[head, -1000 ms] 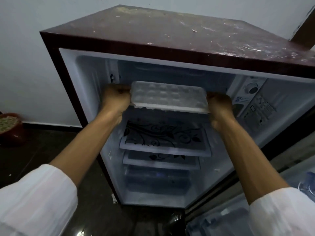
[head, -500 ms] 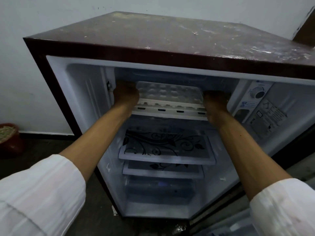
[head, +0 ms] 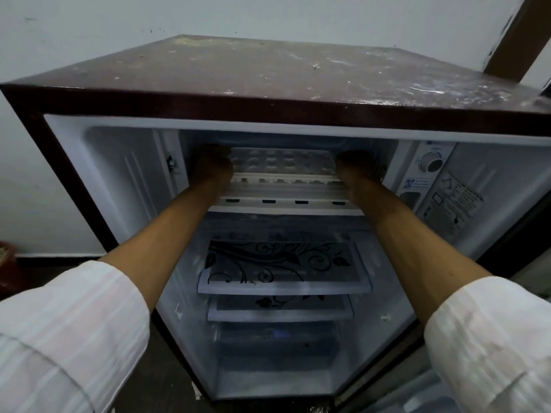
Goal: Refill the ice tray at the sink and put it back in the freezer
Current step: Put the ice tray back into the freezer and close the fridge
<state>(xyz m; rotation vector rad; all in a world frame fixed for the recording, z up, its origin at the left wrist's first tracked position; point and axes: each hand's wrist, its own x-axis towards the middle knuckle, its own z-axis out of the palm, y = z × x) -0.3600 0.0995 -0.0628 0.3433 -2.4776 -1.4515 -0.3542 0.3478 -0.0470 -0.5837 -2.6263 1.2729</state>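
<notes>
The white ice tray (head: 281, 162) lies level inside the freezer compartment (head: 286, 201) at the top of the open fridge. My left hand (head: 211, 165) grips the tray's left end and my right hand (head: 357, 168) grips its right end. Both hands reach deep into the compartment, so the fingers are partly hidden in shadow. The tray's front rim sits just behind the compartment's white slotted ledge.
The maroon fridge top (head: 283, 73) overhangs my hands. Below are two glass shelves with a black floral print (head: 280, 263) and a clear drawer (head: 277, 347). A thermostat dial (head: 432, 163) sits at the right. The open door (head: 447, 394) is at lower right; a red pot (head: 7, 263) stands on the floor at left.
Both hands have pushed the ice tray from in front of the opening back into the freezer compartment. My head has moved closer and lower.
</notes>
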